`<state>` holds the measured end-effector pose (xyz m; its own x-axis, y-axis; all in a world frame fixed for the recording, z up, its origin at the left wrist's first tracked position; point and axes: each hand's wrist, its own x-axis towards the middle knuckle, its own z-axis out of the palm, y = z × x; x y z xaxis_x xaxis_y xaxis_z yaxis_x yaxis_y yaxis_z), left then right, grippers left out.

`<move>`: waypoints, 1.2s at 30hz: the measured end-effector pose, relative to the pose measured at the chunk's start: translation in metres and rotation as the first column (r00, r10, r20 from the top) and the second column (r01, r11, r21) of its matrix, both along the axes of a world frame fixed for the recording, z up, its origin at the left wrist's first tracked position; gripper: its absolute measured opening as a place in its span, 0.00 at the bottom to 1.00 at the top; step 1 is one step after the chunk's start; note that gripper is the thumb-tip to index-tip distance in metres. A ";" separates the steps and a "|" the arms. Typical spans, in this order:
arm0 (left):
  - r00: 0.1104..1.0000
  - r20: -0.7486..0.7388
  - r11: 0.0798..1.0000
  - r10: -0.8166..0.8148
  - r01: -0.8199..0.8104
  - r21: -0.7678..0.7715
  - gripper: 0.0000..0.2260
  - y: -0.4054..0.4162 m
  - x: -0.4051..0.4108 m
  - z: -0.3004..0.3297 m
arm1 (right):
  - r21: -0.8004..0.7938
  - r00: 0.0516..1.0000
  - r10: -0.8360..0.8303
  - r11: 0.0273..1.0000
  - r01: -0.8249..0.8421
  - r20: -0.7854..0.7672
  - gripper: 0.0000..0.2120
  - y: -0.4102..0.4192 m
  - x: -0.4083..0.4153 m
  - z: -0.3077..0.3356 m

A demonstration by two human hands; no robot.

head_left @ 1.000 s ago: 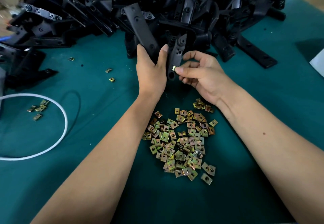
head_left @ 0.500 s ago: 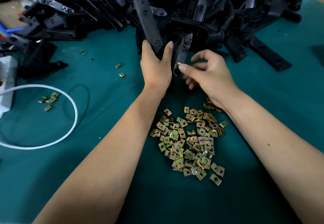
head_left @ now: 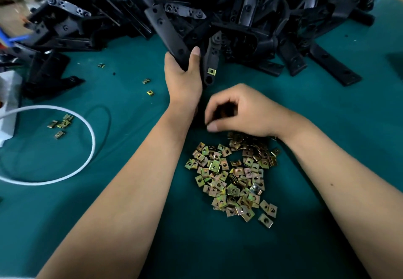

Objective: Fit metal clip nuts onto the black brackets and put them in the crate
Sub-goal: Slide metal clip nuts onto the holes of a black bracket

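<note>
The left hand grips a black bracket in the middle of the frame, top half. A gold clip nut sits on it. The right hand hangs just above the pile of clip nuts, fingers curled; whether it holds one cannot be told. More brackets fill the top.

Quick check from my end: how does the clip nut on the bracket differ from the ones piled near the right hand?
The clip nut on the bracket sits alone, clipped over the bar's edge above a hole, held off the cloth by the left hand; the pile of clip nuts lies loose on the green cloth, overlapping at all angles. The right hand hovers at the pile's far edge. Both are the same brassy colour and squarish shape.
</note>
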<state>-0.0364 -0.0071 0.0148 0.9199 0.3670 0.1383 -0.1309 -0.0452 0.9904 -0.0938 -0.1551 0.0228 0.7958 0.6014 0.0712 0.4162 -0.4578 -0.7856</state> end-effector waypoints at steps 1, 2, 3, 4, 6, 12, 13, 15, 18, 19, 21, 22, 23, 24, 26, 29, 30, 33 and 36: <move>1.000 -0.004 0.999 -0.008 0.008 -0.035 0.08 -0.001 0.000 0.000 | 0.172 0.996 -0.039 0.984 0.054 -0.085 0.05 -0.004 0.001 -0.001; 1.000 -0.008 0.997 -0.023 0.022 -0.078 0.08 -0.001 -0.001 0.000 | 0.343 0.978 -0.073 0.929 0.139 -0.197 0.05 -0.009 0.002 -0.002; 0.999 -0.008 0.991 -0.042 0.041 -0.124 0.08 -0.002 -0.002 0.000 | 0.477 0.945 -0.092 0.845 0.240 -0.313 0.06 -0.014 0.003 -0.003; 0.998 -0.003 0.984 -0.062 0.061 -0.169 0.08 -0.002 -0.003 0.000 | 0.565 0.908 -0.102 0.753 0.337 -0.406 0.07 -0.018 0.005 -0.003; 0.994 0.004 0.963 -0.107 0.105 -0.247 0.09 -0.001 -0.005 0.002 | 0.641 0.854 -0.117 0.610 0.465 -0.508 0.07 -0.024 0.009 -0.006; 0.984 0.002 0.924 -0.176 0.165 -0.344 0.20 -0.002 -0.011 0.007 | 0.652 0.837 -0.177 0.552 0.520 -0.518 0.05 -0.021 0.013 -0.010; 0.984 0.004 0.917 -0.180 0.169 -0.361 0.21 -0.004 -0.012 0.007 | 0.650 0.835 -0.186 0.549 0.525 -0.518 0.05 -0.020 0.013 -0.010; 0.983 -0.003 0.906 -0.183 0.167 -0.389 0.23 -0.007 -0.014 0.006 | 0.649 0.835 -0.195 0.547 0.528 -0.515 0.06 -0.019 0.013 -0.009; 0.979 -0.015 0.882 -0.205 0.178 -0.435 0.24 -0.011 -0.016 0.004 | 0.646 0.827 -0.204 0.538 0.541 -0.523 0.04 -0.018 0.011 -0.008; 0.977 -0.012 0.874 -0.215 0.186 -0.448 0.23 -0.012 -0.016 0.003 | 0.642 0.822 -0.218 0.532 0.552 -0.526 0.04 -0.017 0.011 -0.008; 0.972 -0.007 0.847 -0.236 0.203 -0.491 0.20 -0.012 -0.016 0.003 | 0.634 0.808 -0.265 0.512 0.580 -0.526 0.08 -0.016 0.012 -0.008; 0.969 -0.002 0.834 -0.248 0.212 -0.509 0.19 -0.013 -0.016 0.003 | 0.634 0.800 -0.282 0.496 0.594 -0.529 0.10 -0.015 0.012 -0.007; 0.967 0.002 0.828 -0.255 0.219 -0.516 0.18 -0.013 -0.016 0.003 | 0.637 0.793 -0.290 0.478 0.605 -0.535 0.11 -0.014 0.012 -0.007; 0.967 0.008 0.826 -0.256 0.223 -0.518 0.18 -0.013 -0.016 0.003 | 0.643 0.789 -0.294 0.460 0.612 -0.539 0.12 -0.014 0.012 -0.008; 0.968 0.015 0.825 -0.252 0.223 -0.520 0.19 -0.013 -0.015 0.002 | 0.653 0.784 -0.297 0.436 0.619 -0.545 0.08 -0.013 0.012 -0.008; 0.968 0.015 0.823 -0.250 0.220 -0.523 0.20 -0.013 -0.014 0.002 | 0.662 0.791 -0.294 0.434 0.611 -0.537 0.04 -0.014 0.012 -0.010; 0.968 0.012 0.824 -0.251 0.220 -0.521 0.20 -0.013 -0.014 0.001 | 0.665 0.796 -0.284 0.440 0.603 -0.534 0.05 -0.013 0.012 -0.010; 0.967 0.008 0.840 -0.256 0.226 -0.493 0.17 -0.014 -0.013 0.000 | 0.666 0.804 -0.264 0.455 0.591 -0.532 0.05 -0.013 0.011 -0.010; 0.964 0.015 0.865 -0.267 0.247 -0.436 0.16 -0.015 -0.013 -0.002 | 0.658 0.797 -0.292 0.452 0.602 -0.528 0.05 -0.013 0.012 -0.011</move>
<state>-0.0491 -0.0223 0.0129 0.9912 0.1304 -0.0221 -0.0345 0.4160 0.9087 -0.0814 -0.1685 0.0121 0.9997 -0.0205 0.0139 0.0199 0.3337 -0.9425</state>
